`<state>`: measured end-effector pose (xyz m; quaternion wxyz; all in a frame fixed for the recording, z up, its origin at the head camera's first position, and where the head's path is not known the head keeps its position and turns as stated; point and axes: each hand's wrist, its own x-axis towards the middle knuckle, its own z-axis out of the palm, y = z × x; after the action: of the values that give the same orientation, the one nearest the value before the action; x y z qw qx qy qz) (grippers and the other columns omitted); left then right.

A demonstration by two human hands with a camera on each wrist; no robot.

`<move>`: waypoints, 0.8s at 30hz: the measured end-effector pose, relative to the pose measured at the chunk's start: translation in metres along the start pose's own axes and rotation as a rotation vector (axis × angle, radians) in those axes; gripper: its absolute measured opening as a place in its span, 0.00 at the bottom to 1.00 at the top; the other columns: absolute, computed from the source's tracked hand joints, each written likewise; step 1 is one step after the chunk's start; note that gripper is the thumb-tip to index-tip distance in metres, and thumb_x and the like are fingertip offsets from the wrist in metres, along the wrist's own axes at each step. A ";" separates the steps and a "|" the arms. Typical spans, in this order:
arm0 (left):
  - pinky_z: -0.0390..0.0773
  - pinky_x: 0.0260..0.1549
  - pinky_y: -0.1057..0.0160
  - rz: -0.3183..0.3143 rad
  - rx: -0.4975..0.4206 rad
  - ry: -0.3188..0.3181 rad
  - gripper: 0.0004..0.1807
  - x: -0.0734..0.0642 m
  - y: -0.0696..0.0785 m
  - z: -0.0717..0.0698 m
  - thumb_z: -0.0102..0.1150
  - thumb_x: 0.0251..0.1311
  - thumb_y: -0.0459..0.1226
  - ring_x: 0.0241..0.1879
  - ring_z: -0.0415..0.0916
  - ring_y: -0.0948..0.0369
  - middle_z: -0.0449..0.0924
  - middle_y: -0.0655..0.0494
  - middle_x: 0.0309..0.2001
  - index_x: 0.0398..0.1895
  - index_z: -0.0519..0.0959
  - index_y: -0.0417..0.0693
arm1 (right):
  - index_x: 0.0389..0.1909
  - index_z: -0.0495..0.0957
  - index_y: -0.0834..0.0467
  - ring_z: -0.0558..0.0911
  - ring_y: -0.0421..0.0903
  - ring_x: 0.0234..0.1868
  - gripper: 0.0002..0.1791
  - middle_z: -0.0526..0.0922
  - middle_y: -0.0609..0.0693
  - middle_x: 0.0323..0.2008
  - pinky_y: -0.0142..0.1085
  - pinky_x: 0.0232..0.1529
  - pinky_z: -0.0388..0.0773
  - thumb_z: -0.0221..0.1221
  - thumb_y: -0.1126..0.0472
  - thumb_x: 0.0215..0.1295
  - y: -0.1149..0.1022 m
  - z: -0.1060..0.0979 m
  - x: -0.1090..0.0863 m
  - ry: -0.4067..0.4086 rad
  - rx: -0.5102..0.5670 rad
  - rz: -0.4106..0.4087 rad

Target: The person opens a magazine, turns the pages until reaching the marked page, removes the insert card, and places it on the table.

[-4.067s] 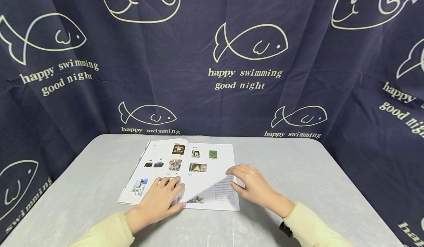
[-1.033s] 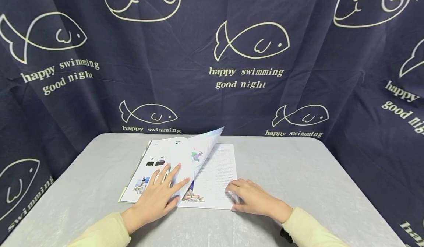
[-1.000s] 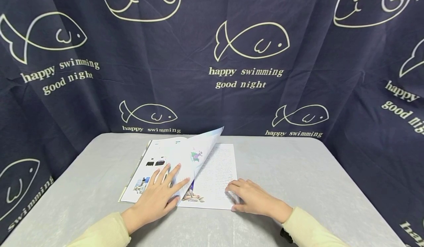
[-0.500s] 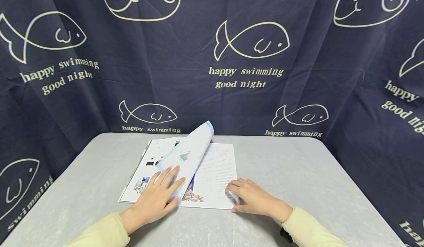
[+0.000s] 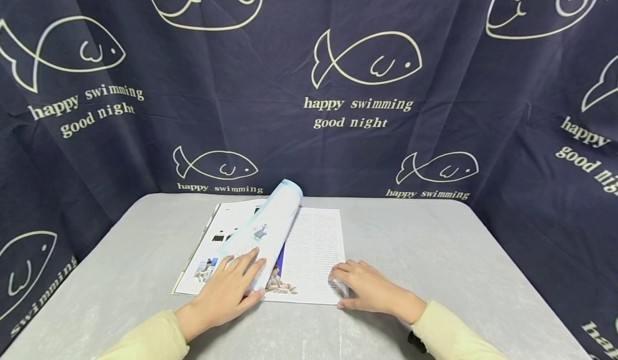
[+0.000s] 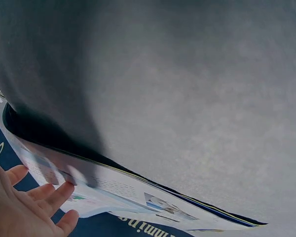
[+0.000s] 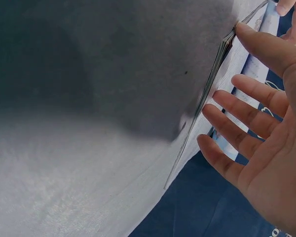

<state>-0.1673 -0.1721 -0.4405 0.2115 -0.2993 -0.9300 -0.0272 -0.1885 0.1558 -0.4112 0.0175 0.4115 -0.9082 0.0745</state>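
Observation:
An open magazine lies on the table. One loose leaf of it curls up and over toward the left pages, its top corner raised and rounded. My left hand rests spread on the lower part of this leaf; the left wrist view shows its fingers extended against the paper. At the lower right corner of the magazine, my right hand touches the page with loosely bent fingers. In the right wrist view the thumb lies at the edge of the page stack, apart from the other fingers.
The grey table extends around the magazine on every side. A dark blue curtain with fish drawings and lettering hangs behind it and along both sides. A black band shows beneath the right sleeve.
The leaf has gone from lying on the right side to curling over leftward. My right hand has left that leaf and moved down to the lower right corner; lately it stays still.

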 end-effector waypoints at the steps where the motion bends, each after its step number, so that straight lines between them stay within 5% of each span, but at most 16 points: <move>1: 0.63 0.55 0.50 -0.004 -0.002 -0.004 0.33 0.000 0.000 0.000 0.51 0.56 0.55 0.58 0.67 0.55 0.65 0.45 0.63 0.61 0.67 0.47 | 0.47 0.74 0.50 0.75 0.44 0.49 0.25 0.77 0.45 0.48 0.45 0.50 0.71 0.65 0.47 0.47 0.000 0.000 0.000 0.000 0.000 0.000; 24: 0.66 0.46 0.49 -0.052 0.048 -0.071 0.30 0.000 0.001 -0.003 0.49 0.57 0.59 0.44 0.72 0.49 0.63 0.45 0.64 0.63 0.66 0.66 | 0.45 0.74 0.50 0.75 0.43 0.47 0.23 0.78 0.44 0.47 0.41 0.46 0.72 0.65 0.48 0.48 0.001 -0.001 0.001 0.008 0.000 -0.034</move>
<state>-0.1659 -0.1722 -0.4382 0.1848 -0.2708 -0.9447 0.0002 -0.1896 0.1563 -0.4101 0.0224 0.4265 -0.9010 0.0760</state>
